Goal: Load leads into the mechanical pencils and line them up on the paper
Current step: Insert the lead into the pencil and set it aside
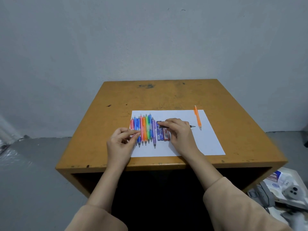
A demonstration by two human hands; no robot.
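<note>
The mechanical pencils (145, 129) are lying in a row on the paper's (208, 144) left part, with the lead boxes (164, 135) just beside them. Over the boxes, your right hand (178, 130) is gripping a dark pencil (192, 126) (held crosswise). Your left hand's (119, 144) fingers (131, 130) are pinching a small piece beside the row.

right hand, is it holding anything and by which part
The right hand holds a dark pencil crosswise above the lead boxes. Its fingers curl round the middle of the barrel, and the tip sticks out past the hand, pointing right.
</note>
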